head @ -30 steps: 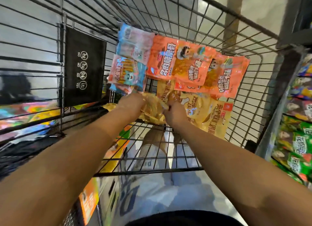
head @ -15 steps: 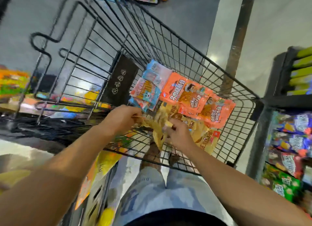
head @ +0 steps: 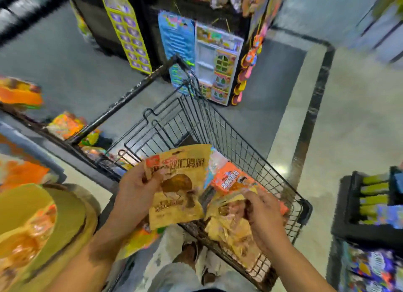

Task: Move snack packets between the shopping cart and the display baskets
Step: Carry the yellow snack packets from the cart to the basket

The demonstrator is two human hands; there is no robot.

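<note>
Single view only, head-worn wide-angle camera, looks forward and steeply down from person's eye height. Strong lens bending at frame edges; edges blurred. Close range: both forearms enter from bottom edge, left hand (head: 136, 188) and right hand (head: 262, 213) in lower centre. Wire shopping cart (head: 237, 148) fills centre, seen from above. Toy display rack (head: 214, 62) in upper centre, farther away. Floor in upper left and right. No second view, so no shared area.
</note>
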